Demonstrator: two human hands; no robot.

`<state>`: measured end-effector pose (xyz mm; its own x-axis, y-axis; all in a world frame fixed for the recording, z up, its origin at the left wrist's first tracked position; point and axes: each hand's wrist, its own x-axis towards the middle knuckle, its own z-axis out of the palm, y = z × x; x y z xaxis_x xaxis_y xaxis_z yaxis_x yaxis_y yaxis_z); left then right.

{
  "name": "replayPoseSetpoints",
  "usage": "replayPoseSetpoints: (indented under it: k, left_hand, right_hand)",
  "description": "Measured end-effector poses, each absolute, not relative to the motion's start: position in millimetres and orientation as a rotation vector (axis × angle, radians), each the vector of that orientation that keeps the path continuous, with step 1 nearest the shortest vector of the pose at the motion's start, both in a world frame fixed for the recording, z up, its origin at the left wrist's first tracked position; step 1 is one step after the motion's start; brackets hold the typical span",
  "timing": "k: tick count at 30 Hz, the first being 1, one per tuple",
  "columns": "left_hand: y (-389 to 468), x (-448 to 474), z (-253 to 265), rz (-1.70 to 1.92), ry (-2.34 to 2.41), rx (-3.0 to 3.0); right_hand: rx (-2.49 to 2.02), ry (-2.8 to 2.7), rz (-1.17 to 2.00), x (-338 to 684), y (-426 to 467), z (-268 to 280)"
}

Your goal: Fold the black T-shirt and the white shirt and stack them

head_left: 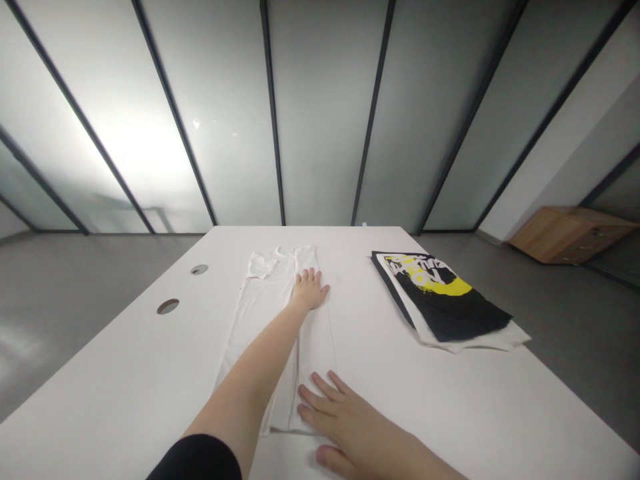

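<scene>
A white T-shirt (265, 300) lies flat on the table, its right side folded inward lengthwise so that a long strip overlaps the body. One short sleeve shows at its far left. My left hand (309, 288) rests flat on the far part of the folded strip, fingers spread. Close to the near hem, my right hand (335, 413) lies open over the strip's right edge, its fingers apart and the thumb off the cloth. My left forearm hides part of the shirt's middle.
To the right, a stack of folded garments lies on the white table (370, 400), topped by a black shirt (445, 310) with a yellow and white print. Two round holes pierce the table's left side. A wooden cabinet (565, 233) stands on the floor at right, and frosted glass panels rise behind.
</scene>
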<state>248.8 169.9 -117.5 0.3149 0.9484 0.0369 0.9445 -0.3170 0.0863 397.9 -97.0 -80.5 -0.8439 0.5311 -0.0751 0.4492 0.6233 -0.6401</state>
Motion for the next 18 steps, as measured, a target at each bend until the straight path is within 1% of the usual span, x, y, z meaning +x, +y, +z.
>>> replayPoseSetpoints:
  k: [2,5,10,14,18]
  left_hand:
    - [171,248,-115,0.169,1.806,2.527]
    - [164,249,-108,0.254,1.818,2.558]
    - [130,259,-102,0.429,1.88,2.526]
    - [88,263,-113,0.378,1.878,2.47]
    - [50,256,-126,0.262,1.793,2.509]
  right_hand:
    - [-0.781,-2.717,1.034,398,-97,-72]
    - [-0.764,-2.662,0.966,397,-97,-67]
    - [-0.824,-2.513,0.754,398,-94,-85]
    - [-0.961,-2.304,0.574,402,-87,-101]
    - [-1.127,-2.333,0.536,405,-83,-104]
